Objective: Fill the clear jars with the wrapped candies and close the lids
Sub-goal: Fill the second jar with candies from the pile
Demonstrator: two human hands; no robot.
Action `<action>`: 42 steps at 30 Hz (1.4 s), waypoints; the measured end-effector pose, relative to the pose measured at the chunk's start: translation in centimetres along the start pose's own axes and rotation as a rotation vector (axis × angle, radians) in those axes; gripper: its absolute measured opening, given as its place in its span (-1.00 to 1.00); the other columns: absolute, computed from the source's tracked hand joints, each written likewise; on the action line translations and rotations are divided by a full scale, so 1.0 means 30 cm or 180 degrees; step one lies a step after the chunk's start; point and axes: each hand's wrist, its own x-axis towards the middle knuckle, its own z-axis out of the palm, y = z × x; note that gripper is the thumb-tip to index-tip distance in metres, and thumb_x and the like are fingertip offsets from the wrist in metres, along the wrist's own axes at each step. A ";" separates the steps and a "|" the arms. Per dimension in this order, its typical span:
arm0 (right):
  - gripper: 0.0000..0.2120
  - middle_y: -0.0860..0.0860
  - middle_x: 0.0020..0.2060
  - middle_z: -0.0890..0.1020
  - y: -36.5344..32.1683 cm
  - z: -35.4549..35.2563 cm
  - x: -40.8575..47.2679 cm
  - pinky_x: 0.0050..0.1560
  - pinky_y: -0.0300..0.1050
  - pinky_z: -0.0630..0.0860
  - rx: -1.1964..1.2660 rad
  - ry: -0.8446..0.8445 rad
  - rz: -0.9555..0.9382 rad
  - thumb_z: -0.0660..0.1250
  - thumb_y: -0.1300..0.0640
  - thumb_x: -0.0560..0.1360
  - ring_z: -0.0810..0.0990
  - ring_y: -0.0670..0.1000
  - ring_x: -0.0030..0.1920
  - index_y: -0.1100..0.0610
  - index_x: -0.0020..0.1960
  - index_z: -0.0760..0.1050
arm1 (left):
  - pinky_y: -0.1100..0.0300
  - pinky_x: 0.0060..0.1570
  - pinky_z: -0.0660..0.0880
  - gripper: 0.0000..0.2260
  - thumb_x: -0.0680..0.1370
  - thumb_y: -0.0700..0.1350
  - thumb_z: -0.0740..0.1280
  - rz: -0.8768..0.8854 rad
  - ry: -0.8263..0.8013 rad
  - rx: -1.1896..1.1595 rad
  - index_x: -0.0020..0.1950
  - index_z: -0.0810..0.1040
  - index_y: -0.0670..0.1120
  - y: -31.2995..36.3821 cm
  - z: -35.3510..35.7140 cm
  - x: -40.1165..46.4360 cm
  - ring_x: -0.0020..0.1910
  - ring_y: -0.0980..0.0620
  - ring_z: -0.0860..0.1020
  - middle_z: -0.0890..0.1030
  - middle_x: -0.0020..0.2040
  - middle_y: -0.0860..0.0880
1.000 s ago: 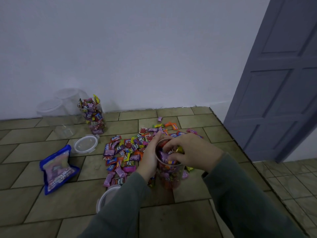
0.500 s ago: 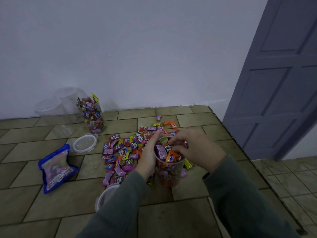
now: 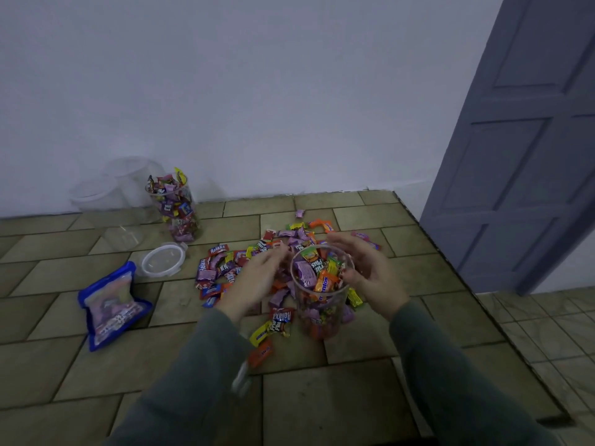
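Both hands have let go: left hand (image 3: 257,278) and right hand (image 3: 367,272) now flank the nearly full jar (image 3: 322,294) standing on the floor tiles (image 3: 322,403), fingers relaxed, holding nothing; heaped candies (image 3: 317,268) may block the lid.

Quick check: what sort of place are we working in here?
Probably a room in a home, with the work done on the floor: a brown tiled floor, a plain white wall and a grey panelled door. No table or workbench is in view.
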 end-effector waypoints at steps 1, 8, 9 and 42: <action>-0.11 0.03 0.27 0.54 0.021 0.004 -0.010 0.24 0.10 0.51 0.0034 -0.0096 0.0040 0.45 -0.41 0.22 0.52 0.02 0.29 0.04 0.39 0.36 | 0.26 -0.08 0.41 -0.80 0.63 0.07 0.21 0.0023 -0.0093 0.0706 0.10 0.58 0.05 -0.026 -0.043 0.004 0.01 0.13 0.56 0.63 0.04 0.06; -0.22 -0.26 0.11 0.57 0.134 0.085 -0.039 0.13 -0.45 0.43 -0.0223 0.0144 -0.0117 0.57 -0.07 0.11 0.49 -0.34 0.18 -0.12 0.26 0.32 | 0.29 -0.23 0.47 -0.85 0.43 -0.14 0.47 -0.0898 -0.1110 0.2792 -0.10 0.62 0.11 -0.129 -0.203 -0.039 -0.15 0.14 0.57 0.63 -0.07 0.10; -0.25 -0.26 0.09 0.59 0.142 0.099 -0.041 0.11 -0.47 0.43 -0.0154 0.0266 -0.0112 0.57 -0.07 0.11 0.50 -0.35 0.16 -0.12 0.24 0.34 | 0.32 -0.28 0.46 -0.85 0.43 -0.14 0.48 -0.0931 -0.1058 0.2796 -0.12 0.63 0.11 -0.134 -0.203 -0.047 -0.15 0.13 0.57 0.63 -0.06 0.10; -0.43 -0.14 -0.03 0.61 0.092 0.162 0.088 -0.02 -0.45 0.50 0.0304 0.0681 -0.0236 0.52 -0.07 0.12 0.58 -0.32 0.03 -0.08 0.09 0.45 | 0.30 -0.15 0.45 -0.86 0.45 -0.05 0.44 -0.0219 -0.0870 0.2655 -0.01 0.60 0.05 -0.135 -0.217 -0.069 -0.04 0.13 0.51 0.56 -0.02 0.10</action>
